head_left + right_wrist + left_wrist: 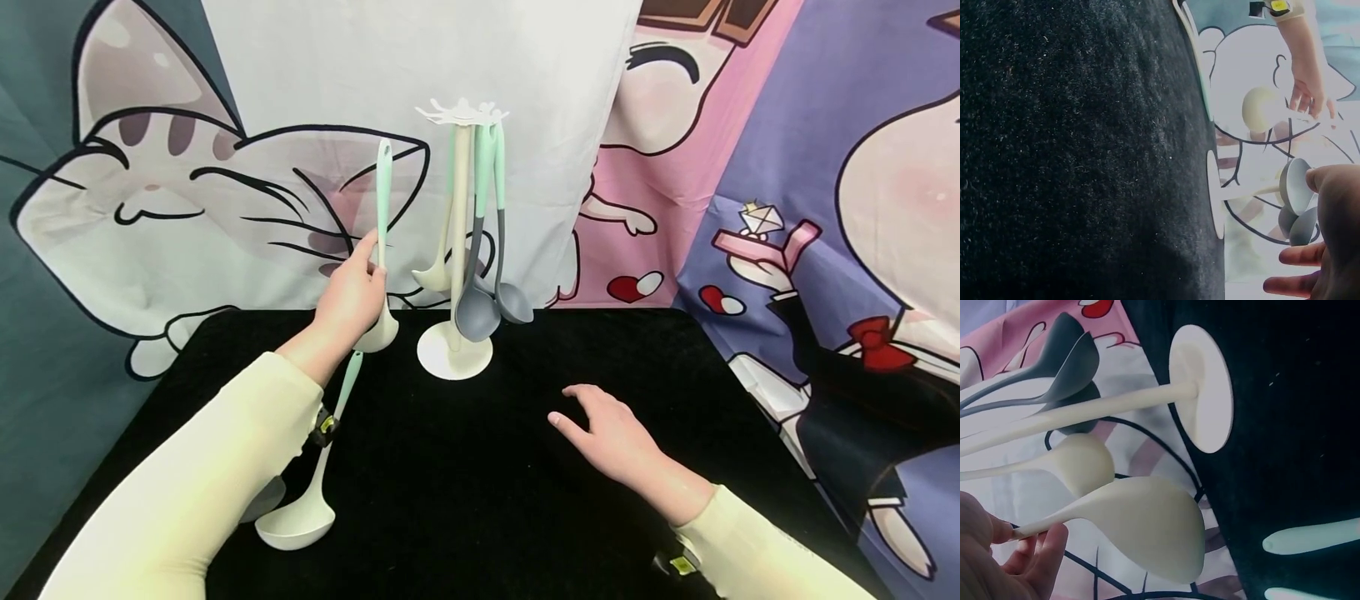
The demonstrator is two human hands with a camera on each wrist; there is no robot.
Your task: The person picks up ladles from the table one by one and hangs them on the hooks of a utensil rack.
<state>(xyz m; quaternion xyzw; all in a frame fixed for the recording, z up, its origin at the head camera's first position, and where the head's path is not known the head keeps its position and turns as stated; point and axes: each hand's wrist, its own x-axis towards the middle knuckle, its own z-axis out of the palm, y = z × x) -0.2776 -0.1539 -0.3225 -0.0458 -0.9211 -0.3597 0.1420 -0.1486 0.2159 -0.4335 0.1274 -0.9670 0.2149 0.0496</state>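
In the head view my left hand (348, 292) grips a cream ladle (379, 333) low on its mint-green handle. It hangs upright, bowl down, left of a white utensil stand (435, 354). The left wrist view shows thumb and fingers pinching the shaft above the bowl (1154, 525). From the stand's top hooks hang a cream ladle (433, 277) on the left and grey ladles (477, 317) with green handles on the right. My right hand (618, 433) is held out over the right side of the table, fingers spread and holding nothing.
Another cream ladle (296, 525) with a green handle lies on the black tabletop (487, 500) at the left. Beside it a grey bowl (264, 500) is partly hidden by my left sleeve. A printed cartoon cloth (517, 50) hangs behind the table.
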